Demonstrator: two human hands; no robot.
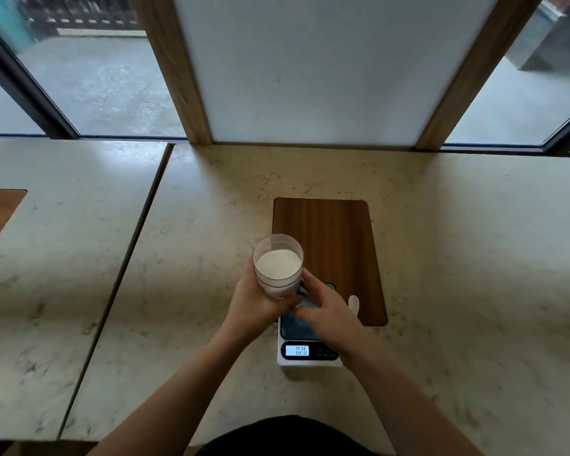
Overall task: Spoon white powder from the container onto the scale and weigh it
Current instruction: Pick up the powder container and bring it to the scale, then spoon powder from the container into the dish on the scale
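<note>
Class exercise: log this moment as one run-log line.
left hand: holds clear plastic cup of white powder | right hand: over white digital scale | white spoon: beside hand | display: lit

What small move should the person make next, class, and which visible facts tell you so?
Probably set the container down on the counter beside the scale. The left hand holds it above the scale's edge, open and holding white powder, while the right hand rests over the platform. The white spoon lies on the wooden inlay, ungripped, so a hand must be freed.
</note>
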